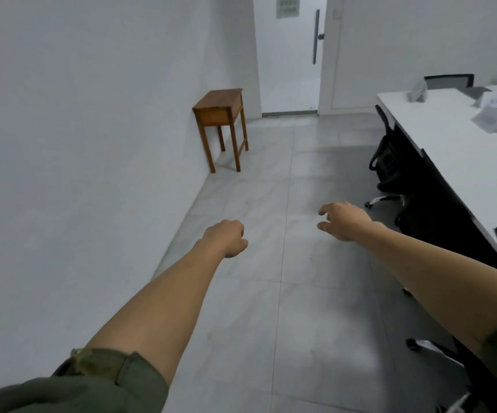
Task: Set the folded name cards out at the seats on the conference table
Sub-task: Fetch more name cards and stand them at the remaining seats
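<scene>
Olive-green cloth, a rolled sleeve (pixel 104 380), sits lowest in view on your left arm. Both bare forearms stretch out over the floor (pixel 300 293), which is pale grey tile, smooth and faintly glossy. Your left hand (pixel 226 238) is curled into a loose fist with nothing showing in it. Your right hand (pixel 342 220) hangs with its fingers half-bent and apart, empty.

The folded name cards (pixel 490 119) are well away from your hands, clustered at the far end of the desk (pixel 455 162) on your right. They are small tent shapes, pale and grey; one shows dark print too blurred to read. The desk top is flat, white and slick. Black chairs (pixel 390 162) on wheeled star bases are tucked along its near edge. A brown wooden side table (pixel 221 107) stands against the plain white wall, near a white door (pixel 289 70).

As a judgement, the cards look light and stiff. They would likely slide or tip on that smooth top if you brush them. You face the floor, with the cards at the edge of view, so a blind reach could scatter them. The chair bases jut toward your path and could catch a foot.
</scene>
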